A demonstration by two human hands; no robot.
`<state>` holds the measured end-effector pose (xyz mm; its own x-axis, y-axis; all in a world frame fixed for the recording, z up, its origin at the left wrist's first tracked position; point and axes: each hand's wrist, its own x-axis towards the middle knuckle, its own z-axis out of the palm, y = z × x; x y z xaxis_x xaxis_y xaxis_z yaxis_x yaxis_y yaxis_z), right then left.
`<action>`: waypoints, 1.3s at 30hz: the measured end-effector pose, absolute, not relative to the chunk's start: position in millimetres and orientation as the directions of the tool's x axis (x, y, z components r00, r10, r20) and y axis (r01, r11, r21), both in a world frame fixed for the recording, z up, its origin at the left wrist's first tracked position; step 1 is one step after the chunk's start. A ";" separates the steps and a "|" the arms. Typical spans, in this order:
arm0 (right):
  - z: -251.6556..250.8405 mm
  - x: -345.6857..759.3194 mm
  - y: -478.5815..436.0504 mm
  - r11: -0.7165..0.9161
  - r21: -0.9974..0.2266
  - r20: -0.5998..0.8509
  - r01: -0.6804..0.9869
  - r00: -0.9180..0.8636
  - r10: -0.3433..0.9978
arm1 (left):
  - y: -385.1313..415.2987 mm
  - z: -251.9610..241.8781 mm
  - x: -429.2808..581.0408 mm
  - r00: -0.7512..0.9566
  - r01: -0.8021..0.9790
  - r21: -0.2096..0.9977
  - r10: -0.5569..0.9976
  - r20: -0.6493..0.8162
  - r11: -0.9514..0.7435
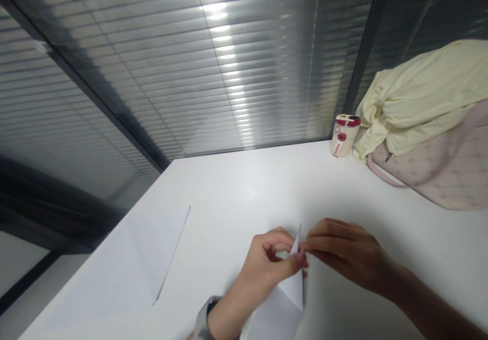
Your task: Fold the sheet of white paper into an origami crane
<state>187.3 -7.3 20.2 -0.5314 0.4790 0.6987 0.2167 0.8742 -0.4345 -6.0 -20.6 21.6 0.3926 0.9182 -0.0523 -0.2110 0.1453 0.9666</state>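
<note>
A folded sheet of white paper [277,312] is held up over the near part of the table, its narrow pointed tip rising between my hands. My left hand [272,258] is closed on it, the thumb pressed on the near face and the fingers behind. A watch with a grey band sits on that wrist. From the other side, my right hand [346,248] pinches the paper's edge close to the left thumb, with its fingers together. The far side of the paper and some fingertips are hidden.
On the white table [229,187], a stack of white paper [133,264] lies at the left. A cream cup-shaped item with a red band [345,135] stands at the back right, beside a pink bag [442,162] with yellow cloth [430,91] over it. Blinds [183,65] rise behind.
</note>
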 end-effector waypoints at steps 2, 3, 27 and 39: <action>20.5 188.8 -6.4 0.873 -0.439 0.687 0.210 -0.548 0.477 | -19.8 21.3 -7.7 0.439 -0.212 0.958 0.895 -0.081 0.191; 20.5 189.4 -6.0 0.874 -0.438 0.682 0.210 -0.556 0.476 | -19.3 21.1 -8.6 0.460 -0.213 0.953 0.883 -0.096 0.214; 13.3 181.0 -14.0 0.928 -0.112 0.829 0.356 -0.481 0.285 | -19.0 15.8 -10.0 0.400 -0.277 0.934 0.911 -0.101 0.225; 9.0 170.5 -19.3 0.914 -0.270 0.853 0.301 -0.364 0.373 | -22.7 24.6 -9.0 0.275 -0.222 0.974 0.961 0.012 0.051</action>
<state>170.5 -19.3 9.0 -0.3644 0.3726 0.8535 0.3013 0.9144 -0.2705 -9.0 -22.7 24.6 0.2747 0.9615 0.0119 -0.2216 0.0512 0.9738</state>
